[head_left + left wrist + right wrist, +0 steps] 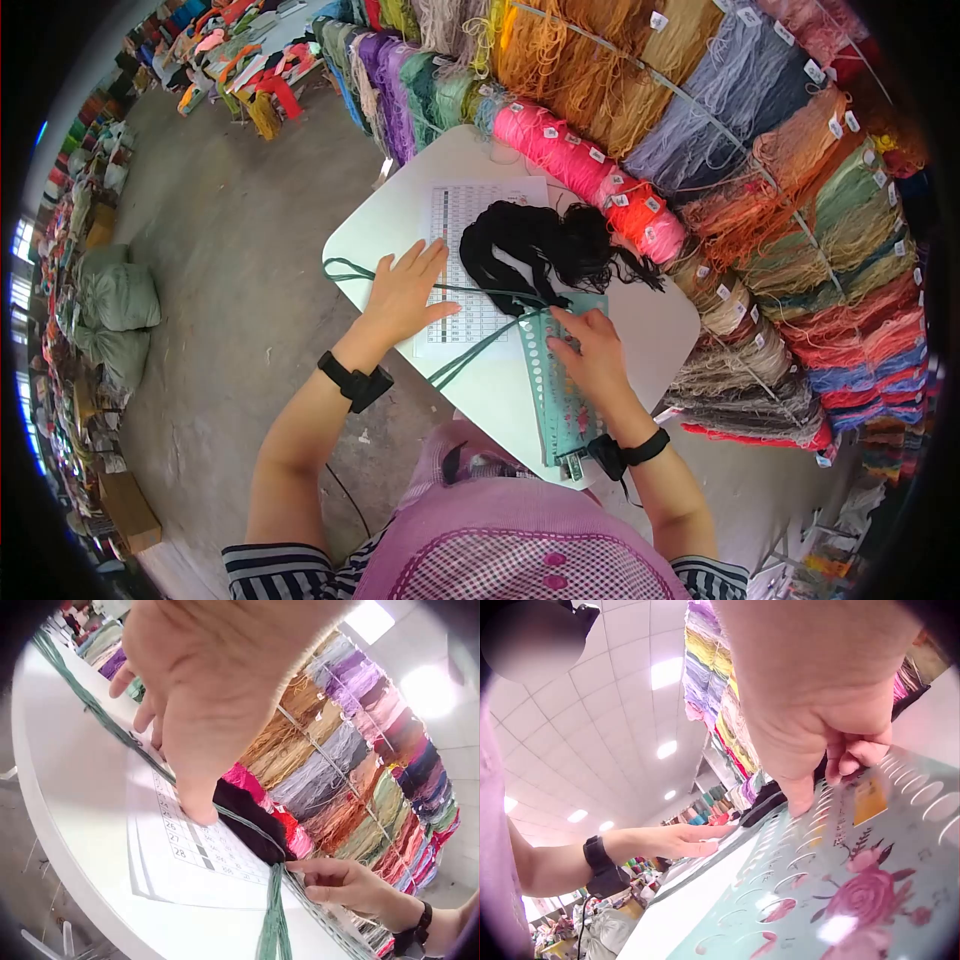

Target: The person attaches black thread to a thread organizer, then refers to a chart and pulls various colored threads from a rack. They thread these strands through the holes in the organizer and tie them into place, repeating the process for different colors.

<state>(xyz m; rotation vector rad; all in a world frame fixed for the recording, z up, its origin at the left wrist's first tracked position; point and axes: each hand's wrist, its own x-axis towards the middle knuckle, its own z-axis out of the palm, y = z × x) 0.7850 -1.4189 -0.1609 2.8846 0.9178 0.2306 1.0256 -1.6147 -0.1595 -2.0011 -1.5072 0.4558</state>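
My left hand [403, 296] lies over the printed sheet [487, 322], fingers spread, touching a green thread [460, 289] that crosses beneath it. In the left wrist view, that hand's thumb presses on the sheet beside the thread [97, 712]. At the upper end of a green flowered card with holes [560, 405], my right hand [594, 356] touches the thread with a straight index finger; thumb and index look apart. Its thumb rests on the card [870, 896] in the right wrist view. Thread tails [274, 919] hang from the card's edge. Black yarn [508, 238] lies above the sheet.
The white table [375, 225] has rounded corners. Pink and orange yarn bundles [560, 150] line its far side, with racks of tagged, coloured yarn [720, 110] behind. Stuffed green sacks [118, 300] stand on the floor at the left.
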